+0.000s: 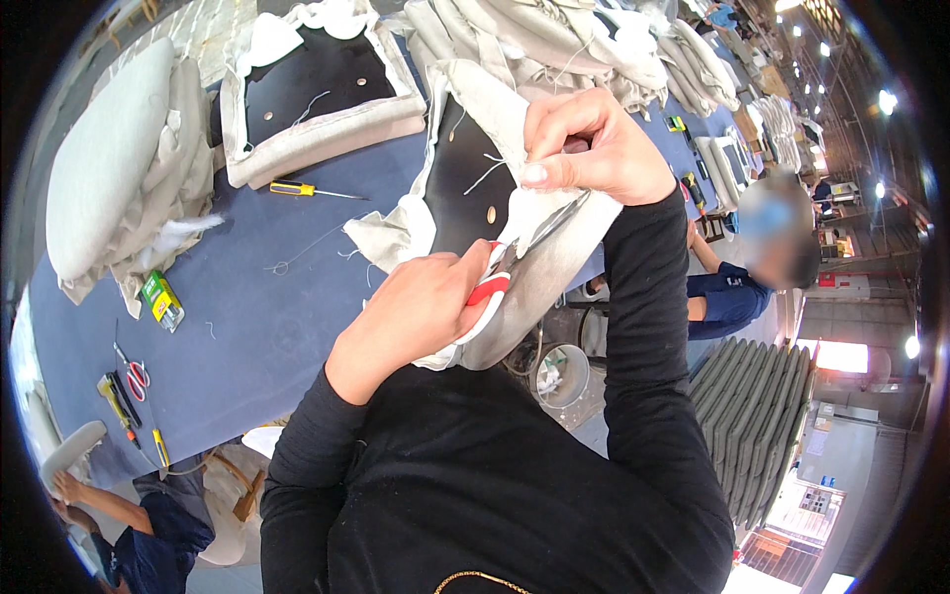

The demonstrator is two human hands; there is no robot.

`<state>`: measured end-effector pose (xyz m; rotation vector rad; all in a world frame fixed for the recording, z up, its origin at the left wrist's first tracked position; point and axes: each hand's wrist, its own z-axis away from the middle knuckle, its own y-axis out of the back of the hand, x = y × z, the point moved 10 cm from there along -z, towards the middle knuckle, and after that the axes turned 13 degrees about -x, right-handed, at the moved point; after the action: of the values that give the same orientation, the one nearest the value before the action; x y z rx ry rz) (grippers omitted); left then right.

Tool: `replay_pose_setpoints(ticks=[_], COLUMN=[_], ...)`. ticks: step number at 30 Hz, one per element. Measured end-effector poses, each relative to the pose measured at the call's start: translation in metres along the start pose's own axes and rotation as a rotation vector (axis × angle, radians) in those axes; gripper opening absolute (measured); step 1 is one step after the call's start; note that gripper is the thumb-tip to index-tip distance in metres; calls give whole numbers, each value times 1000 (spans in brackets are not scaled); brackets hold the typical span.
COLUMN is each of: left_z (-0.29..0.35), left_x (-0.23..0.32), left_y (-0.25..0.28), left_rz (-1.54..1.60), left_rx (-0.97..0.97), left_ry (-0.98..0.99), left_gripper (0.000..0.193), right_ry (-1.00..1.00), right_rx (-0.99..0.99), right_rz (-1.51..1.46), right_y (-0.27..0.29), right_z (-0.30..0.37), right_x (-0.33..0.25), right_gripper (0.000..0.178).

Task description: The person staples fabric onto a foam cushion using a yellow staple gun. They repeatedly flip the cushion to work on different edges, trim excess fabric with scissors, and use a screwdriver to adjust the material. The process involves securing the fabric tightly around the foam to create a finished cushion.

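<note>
My left hand (421, 305) grips scissors with red and white handles (489, 289). Their blades lie over the rim of a beige upholstered piece (579, 243) and point toward my other hand. My right hand (599, 148) is closed in a pinch on the beige fabric edge (510, 114) above the blades. A black backing panel (460, 183) with small holes fills the middle of this piece, and loose threads hang over it. The piece overhangs the table edge in front of me.
On the blue table (267, 342) lie a yellow screwdriver (294, 188), a green box (162, 301), red-handled scissors (136, 376) and another upholstered piece (327, 144). Beige covers (124, 168) are piled left. A bucket (560, 376) stands below. Co-workers (737, 297) are on both sides.
</note>
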<state>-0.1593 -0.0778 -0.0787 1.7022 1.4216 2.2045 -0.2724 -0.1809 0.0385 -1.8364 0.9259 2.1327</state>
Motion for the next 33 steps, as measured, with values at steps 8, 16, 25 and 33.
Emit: replay_pose_setpoints(ticks=[8, 16, 25, 33], left_z=[5, 10, 21, 24], left_x=[7, 10, 17, 32], left_y=[7, 9, -4, -1], left_rz=[-48, 53, 226, 201], left_rx=[-76, -64, -67, -87], left_ry=[56, 29, 22, 78], left_gripper=[30, 21, 16, 17], right_ry=[-40, -39, 7, 28], right_rx=[28, 28, 29, 49], right_rz=[-19, -32, -13, -50], right_y=[-2, -4, -5, -8], right_z=[0, -1, 0, 1], right_x=[2, 1, -1, 1], right_gripper=[14, 16, 20, 15])
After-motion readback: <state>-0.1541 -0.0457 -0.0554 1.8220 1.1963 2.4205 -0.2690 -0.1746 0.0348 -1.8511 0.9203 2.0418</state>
